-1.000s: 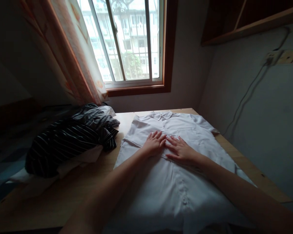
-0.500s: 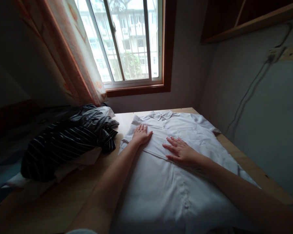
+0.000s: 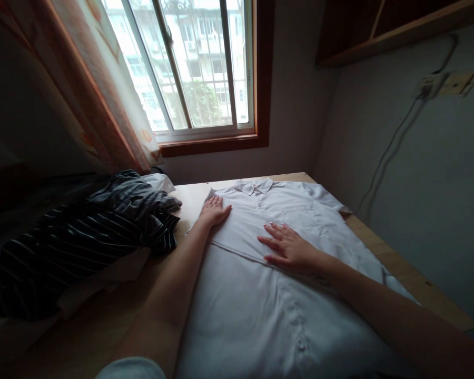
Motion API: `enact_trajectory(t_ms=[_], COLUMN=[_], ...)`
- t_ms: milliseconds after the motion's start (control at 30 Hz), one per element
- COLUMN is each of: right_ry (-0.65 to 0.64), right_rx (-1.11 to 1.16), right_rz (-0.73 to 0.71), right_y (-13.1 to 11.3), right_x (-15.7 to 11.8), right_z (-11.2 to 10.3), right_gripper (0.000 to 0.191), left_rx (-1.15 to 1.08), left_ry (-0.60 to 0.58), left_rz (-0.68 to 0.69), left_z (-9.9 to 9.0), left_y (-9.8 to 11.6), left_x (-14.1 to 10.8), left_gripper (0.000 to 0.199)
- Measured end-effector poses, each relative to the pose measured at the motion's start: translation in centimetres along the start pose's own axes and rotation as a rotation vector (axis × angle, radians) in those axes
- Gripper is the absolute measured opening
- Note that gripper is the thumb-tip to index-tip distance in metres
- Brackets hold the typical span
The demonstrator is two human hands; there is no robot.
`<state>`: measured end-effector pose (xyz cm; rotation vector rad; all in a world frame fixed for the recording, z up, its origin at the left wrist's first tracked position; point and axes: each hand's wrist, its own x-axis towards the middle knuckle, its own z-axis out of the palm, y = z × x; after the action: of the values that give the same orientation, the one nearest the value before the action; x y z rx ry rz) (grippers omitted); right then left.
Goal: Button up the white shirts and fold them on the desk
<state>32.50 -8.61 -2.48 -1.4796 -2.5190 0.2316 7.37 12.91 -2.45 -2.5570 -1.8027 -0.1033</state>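
Note:
A white button-up shirt (image 3: 237,284) with a collar lies spread face up across the wooden table, its collar at the far end. My left hand (image 3: 214,211) rests flat on the shirt's upper left part, near the sleeve, fingers stretched out and thumb apart. Lower and to the right, my right hand (image 3: 290,246) lies palm down on the middle of the shirt with its fingers spread. A crosswise fold or seam runs through the cloth just below both hands. Neither hand grips the fabric.
On the left of the wooden table (image 3: 379,245) lies a heap of dark striped clothing (image 3: 82,237) with some white cloth. Behind stand a window (image 3: 197,68) and an orange patterned curtain (image 3: 90,79). A cable (image 3: 387,147) hangs from a wall socket (image 3: 434,84) at right, below a shelf.
My left hand has slid outward to the left over the shirt, toward its sleeve. The right hand stays nearly in place on the cloth. The whole view has shifted slightly.

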Motion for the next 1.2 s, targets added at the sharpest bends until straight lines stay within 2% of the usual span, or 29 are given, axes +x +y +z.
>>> enact_trajectory(t_ms=[433,867,933,1000,1067,1133,1200], right_ry=[-0.005,0.004,0.001,0.0,-0.001,0.001,0.002], right_rx=[0.021,0.029,0.033,0.032,0.03,0.027,0.024], right_rz=[-0.001,0.005,0.004,0.004,0.005,0.01,0.014], right_y=[0.0,0.0,0.1,0.1,0.1,0.1,0.0], right_x=[0.0,0.0,0.0,0.0,0.0,0.0,0.0], right_z=[0.0,0.1,0.1,0.1,0.2,0.2,0.2], right_gripper=[0.067,0.067,0.067,0.068,0.068,0.068,0.068], left_rx=[0.093,-0.015,-0.004,0.048,0.094,0.104,0.078], left_ry=[-0.032,0.033,0.1,0.251,0.389,0.431,0.421], left_rz=[-0.098,-0.098,-0.139,-0.174,-0.137,-0.051,0.014], left_z=[-0.5,-1.2,-1.1,-1.2,-1.5,-2.1,-2.4], left_y=[-1.3,-3.3,-3.6,-3.7,-3.5,-2.9,-1.8], left_x=[2.7,4.0,3.9,3.5,2.9,1.8,0.3], left_gripper=[0.078,0.075,0.072,0.064,0.058,0.054,0.049])
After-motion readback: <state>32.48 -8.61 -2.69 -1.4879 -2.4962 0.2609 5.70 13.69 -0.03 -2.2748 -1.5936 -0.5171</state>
